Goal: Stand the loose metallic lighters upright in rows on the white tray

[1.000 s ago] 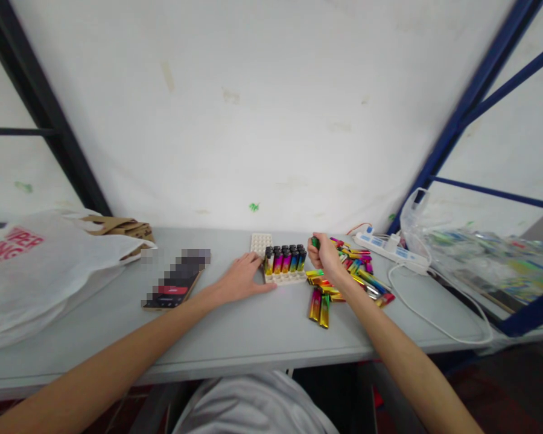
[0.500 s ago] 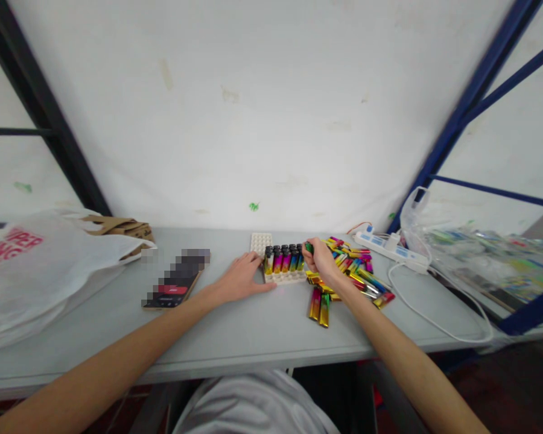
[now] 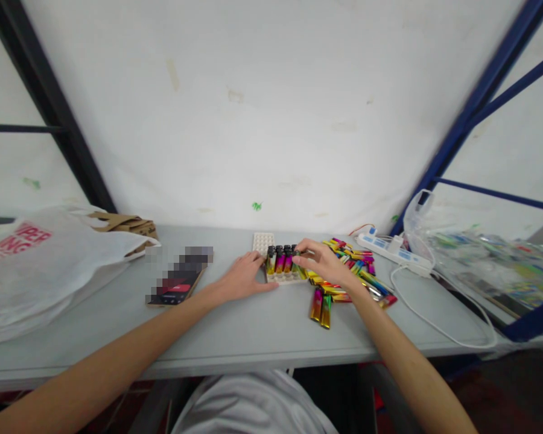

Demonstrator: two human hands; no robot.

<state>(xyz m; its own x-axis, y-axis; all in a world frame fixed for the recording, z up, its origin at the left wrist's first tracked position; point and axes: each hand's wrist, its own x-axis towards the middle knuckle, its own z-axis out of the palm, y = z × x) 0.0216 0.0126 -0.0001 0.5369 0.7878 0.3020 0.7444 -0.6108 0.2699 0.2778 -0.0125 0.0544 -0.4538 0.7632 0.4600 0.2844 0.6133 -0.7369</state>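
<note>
A cream tray [image 3: 286, 279] with rows of round holes stands on the table, holding several upright lighters [image 3: 279, 260] with black tops and shiny coloured bodies. My left hand [image 3: 243, 276] grips the tray's left end, thumb along the front corner and fingers at the side. At the right end of the rows, my right hand [image 3: 322, 260] has its thumb and fingers closed about the top of a lighter [image 3: 297, 254], mostly hidden by the fingers. Loose lighters [image 3: 344, 296] lie in a pile beside and beneath my right forearm.
Behind the tray is another holed cream piece [image 3: 263, 241]. A phone [image 3: 181, 286], partly blurred out, lies to the left, near a white plastic bag [image 3: 63, 271] and brown cardboard [image 3: 129, 226]. On the right are a power strip [image 3: 396, 250], its white cable [image 3: 428, 322] and clear plastic bags [image 3: 484, 265].
My right hand has moved left from beside the tray, bringing a lighter to the right end of the rows. My left hand has kept its place on the tray. The view has shifted slightly.
</note>
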